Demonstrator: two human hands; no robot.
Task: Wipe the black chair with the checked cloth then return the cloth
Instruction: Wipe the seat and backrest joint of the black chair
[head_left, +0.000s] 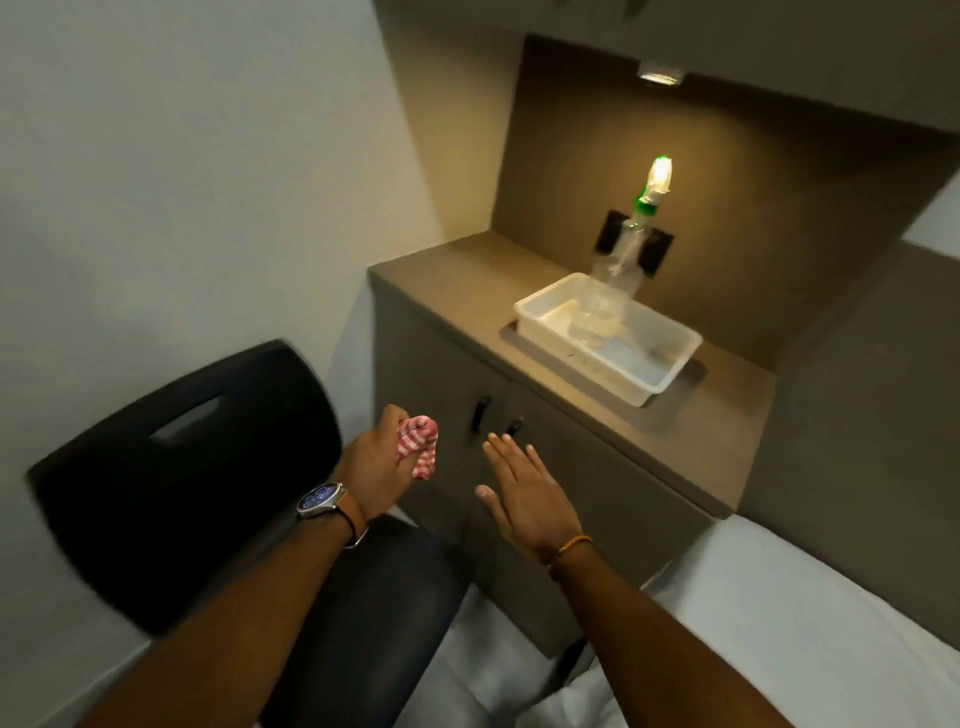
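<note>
The black chair stands at the lower left, its backrest with a handle slot toward the wall and its seat under my forearms. My left hand, with a watch on the wrist, is closed around the bunched red-and-white checked cloth, held in the air just right of the backrest's edge. My right hand is flat with fingers spread, empty, in front of the cabinet doors.
A brown cabinet stands right of the chair. On its top sits a white plastic tray with a clear spray bottle in it, under a small lamp. A white bed fills the lower right.
</note>
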